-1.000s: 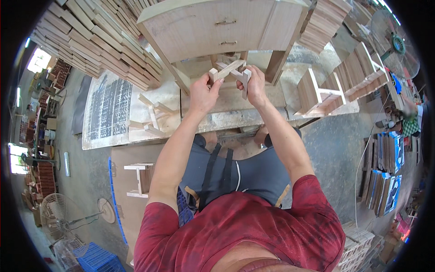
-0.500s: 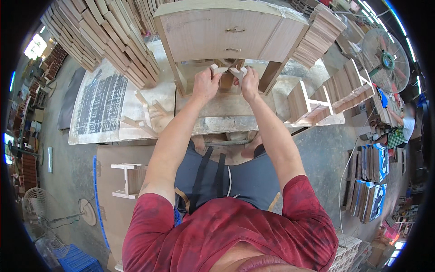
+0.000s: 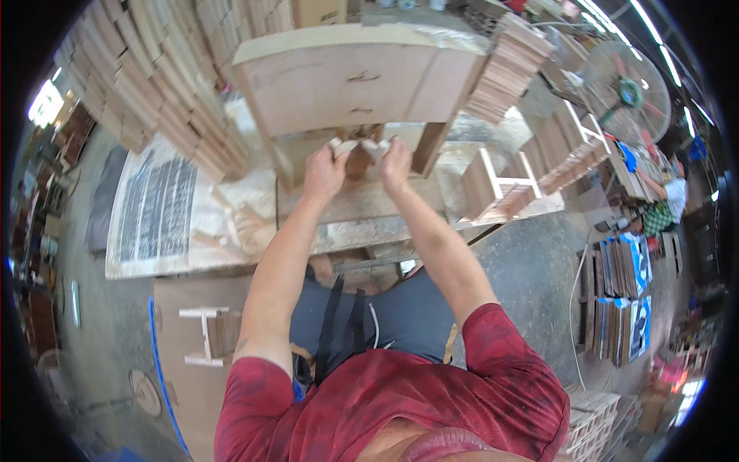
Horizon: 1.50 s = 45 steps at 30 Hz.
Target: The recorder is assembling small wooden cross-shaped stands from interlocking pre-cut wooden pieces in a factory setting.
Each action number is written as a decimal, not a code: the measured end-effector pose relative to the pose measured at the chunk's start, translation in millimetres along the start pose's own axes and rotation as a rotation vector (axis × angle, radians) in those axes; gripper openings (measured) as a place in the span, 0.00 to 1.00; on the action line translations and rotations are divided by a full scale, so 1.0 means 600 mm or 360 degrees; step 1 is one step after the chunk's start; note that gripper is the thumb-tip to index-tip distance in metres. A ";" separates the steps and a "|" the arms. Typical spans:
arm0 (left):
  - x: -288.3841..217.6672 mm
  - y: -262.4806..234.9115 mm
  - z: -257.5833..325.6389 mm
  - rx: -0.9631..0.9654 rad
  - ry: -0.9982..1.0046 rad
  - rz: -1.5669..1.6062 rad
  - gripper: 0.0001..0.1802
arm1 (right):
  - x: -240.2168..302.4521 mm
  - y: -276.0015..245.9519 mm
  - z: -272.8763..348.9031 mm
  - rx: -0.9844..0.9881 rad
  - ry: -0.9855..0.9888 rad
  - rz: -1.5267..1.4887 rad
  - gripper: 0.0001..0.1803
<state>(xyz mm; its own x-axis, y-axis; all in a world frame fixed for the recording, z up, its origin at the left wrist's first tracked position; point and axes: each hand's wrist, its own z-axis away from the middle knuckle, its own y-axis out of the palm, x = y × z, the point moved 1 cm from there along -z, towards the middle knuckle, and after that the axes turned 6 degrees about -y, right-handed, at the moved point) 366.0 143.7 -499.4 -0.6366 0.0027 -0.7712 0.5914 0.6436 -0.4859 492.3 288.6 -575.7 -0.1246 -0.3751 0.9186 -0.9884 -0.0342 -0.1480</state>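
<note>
Both arms reach forward under a pale wooden hood [image 3: 308,92] with two metal handles. My left hand [image 3: 325,171] is closed on a small pale wooden piece [image 3: 346,146]. Just to the right, my right hand [image 3: 396,165] is closed on another pale wooden end [image 3: 372,147]. Whether these are two pieces or one joined part I cannot make out. They are close together beneath the hood's lower edge, in front of a blurred machine part. Both hands hover above the wooden bench top [image 3: 362,202].
Tall stacks of wooden slats [image 3: 165,92] stand at the left. Loose wooden pieces [image 3: 231,227] lie left of my arm. Upright wooden frames [image 3: 500,185] stand on the right, with a fan [image 3: 627,94] behind. A person [image 3: 668,196] works at the far right.
The whole view has shifted, so hood and hands appear further left and lower. Both hands keep their hold on the wood under the hood, with the two ends slightly apart.
</note>
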 end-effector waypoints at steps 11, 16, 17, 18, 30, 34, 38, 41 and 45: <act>0.019 -0.026 -0.005 0.0014 -0.0263 -0.0099 0.19 | 0.130 -0.034 0.047 0.0208 0.0266 -0.0208 0.28; -0.019 -0.057 0.012 0.0257 -0.0164 -0.0113 0.21 | 0.121 -0.102 0.057 0.0612 0.0266 -0.0436 0.15; -0.031 -0.076 0.034 0.0272 -0.0139 -0.0109 0.19 | 0.117 -0.126 0.069 0.0574 0.0282 -0.0424 0.15; -0.034 -0.106 0.059 0.0266 -0.0119 -0.0113 0.17 | 0.133 -0.142 0.089 0.0920 0.0129 -0.0337 0.12; -0.034 -0.288 0.284 0.0158 -0.1531 0.2035 0.21 | 0.327 -0.154 0.205 0.1332 -0.1753 0.0159 0.21; 0.014 -0.327 0.333 -0.0711 -0.0929 0.0459 0.23 | 0.315 -0.109 0.201 0.1202 -0.1028 -0.0140 0.16; 0.090 -0.362 0.382 -0.1004 -0.0850 -0.0785 0.41 | 0.349 0.007 0.204 0.1309 -0.0804 -0.0209 0.13; 0.118 -0.357 0.377 -0.0768 -0.1044 -0.0650 0.47 | 0.375 0.099 0.191 0.1459 -0.0542 -0.0685 0.11; 0.129 -0.308 0.332 -0.0494 -0.1057 -0.0618 0.25 | 0.390 0.185 0.167 0.1727 -0.0806 -0.0323 0.12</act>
<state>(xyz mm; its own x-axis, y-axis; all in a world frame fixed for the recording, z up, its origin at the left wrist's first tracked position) 306.1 -127.3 -551.3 -0.2851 -0.6528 -0.7018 0.1644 0.6880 -0.7068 362.0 104.2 -414.1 0.3117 -0.5843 0.7493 -0.3692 -0.8011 -0.4711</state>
